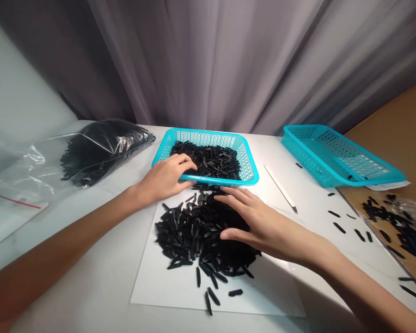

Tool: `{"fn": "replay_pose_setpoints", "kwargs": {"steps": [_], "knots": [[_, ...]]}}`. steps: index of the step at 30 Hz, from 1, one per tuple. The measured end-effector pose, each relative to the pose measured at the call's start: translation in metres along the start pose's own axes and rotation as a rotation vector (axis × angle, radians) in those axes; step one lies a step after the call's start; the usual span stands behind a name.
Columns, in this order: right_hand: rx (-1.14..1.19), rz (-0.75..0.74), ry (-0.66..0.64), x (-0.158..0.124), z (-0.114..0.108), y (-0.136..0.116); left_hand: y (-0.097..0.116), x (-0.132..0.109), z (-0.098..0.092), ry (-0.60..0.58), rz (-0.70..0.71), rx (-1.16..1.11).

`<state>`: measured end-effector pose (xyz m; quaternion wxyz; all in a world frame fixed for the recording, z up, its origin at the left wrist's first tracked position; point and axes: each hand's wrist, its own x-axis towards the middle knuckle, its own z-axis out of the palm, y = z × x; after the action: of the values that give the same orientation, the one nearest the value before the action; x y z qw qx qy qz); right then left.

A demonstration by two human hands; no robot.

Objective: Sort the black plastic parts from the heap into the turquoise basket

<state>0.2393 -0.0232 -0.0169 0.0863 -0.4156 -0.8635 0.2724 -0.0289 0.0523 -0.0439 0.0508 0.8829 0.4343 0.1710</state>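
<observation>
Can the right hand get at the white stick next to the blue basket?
Probably yes: the right hand rests on the black pieces, and the white stick lies just past it, with nothing visible between.

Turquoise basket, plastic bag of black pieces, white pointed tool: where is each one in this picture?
Turquoise plastic basket [208,132]: head view, on its far rim.
Clear plastic bag [106,148]: head view, on its filled middle.
White pointed tool [280,188]: head view, on its shaft.
</observation>
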Motion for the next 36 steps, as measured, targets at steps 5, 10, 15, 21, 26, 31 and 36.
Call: {"fn": "replay_pose_setpoints", "kwargs": {"steps": [5, 10, 15, 21, 26, 31, 36], "knots": [[-0.001, 0.002, 0.013, 0.012, 0.016, 0.021, -0.002, -0.003, 0.004, -0.049, -0.041, 0.083], [0.063, -0.080, 0.018, 0.018, 0.027, 0.020, -0.007, 0.004, -0.006, -0.253, -0.129, -0.053], [0.126, -0.201, -0.011, 0.019, 0.030, 0.007, -0.014, 0.040, -0.012, -0.339, -0.085, -0.134], [0.073, -0.210, 0.030, 0.020, 0.039, 0.003, 0.009, 0.101, 0.017, -0.496, 0.066, -0.141], [0.049, -0.200, 0.032, 0.018, 0.040, 0.003, 0.045, 0.119, 0.033, -0.490, 0.209, -0.184], [0.013, -0.162, -0.047, 0.014, 0.029, -0.001, 0.030, 0.104, 0.023, -0.306, 0.165, -0.159], [-0.043, -0.131, -0.153, 0.011, 0.034, 0.001, -0.021, 0.084, 0.015, -0.335, 0.004, -0.056]]}}
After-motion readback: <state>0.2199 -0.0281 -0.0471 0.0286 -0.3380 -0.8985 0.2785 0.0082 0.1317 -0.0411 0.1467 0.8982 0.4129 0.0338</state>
